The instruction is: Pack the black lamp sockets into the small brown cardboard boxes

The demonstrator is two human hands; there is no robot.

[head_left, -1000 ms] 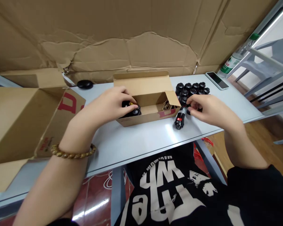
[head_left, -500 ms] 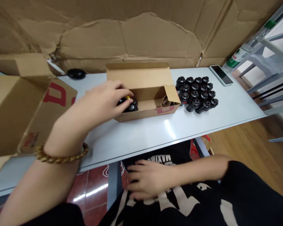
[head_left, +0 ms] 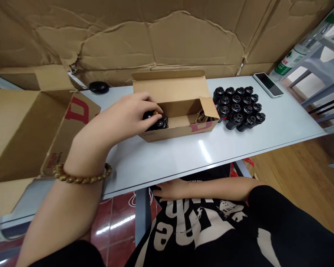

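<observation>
My left hand reaches into the left end of an open cardboard box. Its thumb and fingers curl round a black part with a gold-coloured piece on top. Right beside that, other glossy black parts are packed against the box's left end; the hand hides some of them. Crumpled brown packing sits at the right end of the same box. Below the table's front edge, my right hand lies against the black shirt with fingers stretched out, and nothing shows in it.
Several black cylindrical parts stand in rows right of the box. A phone and a plastic bottle are at the back right. On the left is a large open carton, with a black round object behind.
My right hand has shifted up across my lap towards the table's edge. My left hand stays at the black parts in the box. The whole view has moved slightly.
</observation>
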